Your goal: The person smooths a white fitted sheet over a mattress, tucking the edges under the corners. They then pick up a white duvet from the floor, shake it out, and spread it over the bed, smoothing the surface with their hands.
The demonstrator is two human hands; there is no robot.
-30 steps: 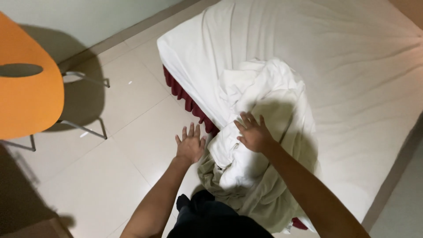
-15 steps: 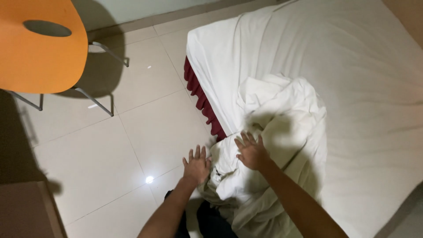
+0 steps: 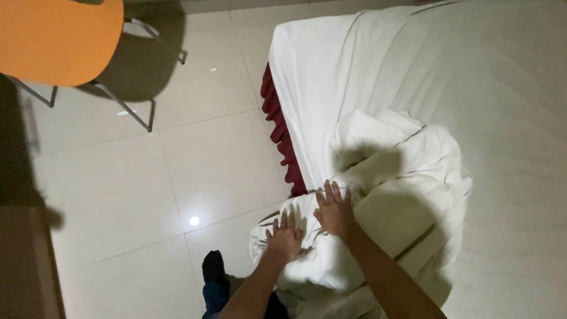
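Left hand: the left hand lay palm-down on the bunched white bedding, fingers spread flat, gripping nothing, seemingly to pin the bundle.
Right hand: the right hand pressed beside it, fingers splayed, nothing clasped.
Bedding: crumpled and thick, heaped at the bed edge, partly spilling over the dark red bed skirt toward the tiled floor.
Nearby: an orange chair stood well apart.
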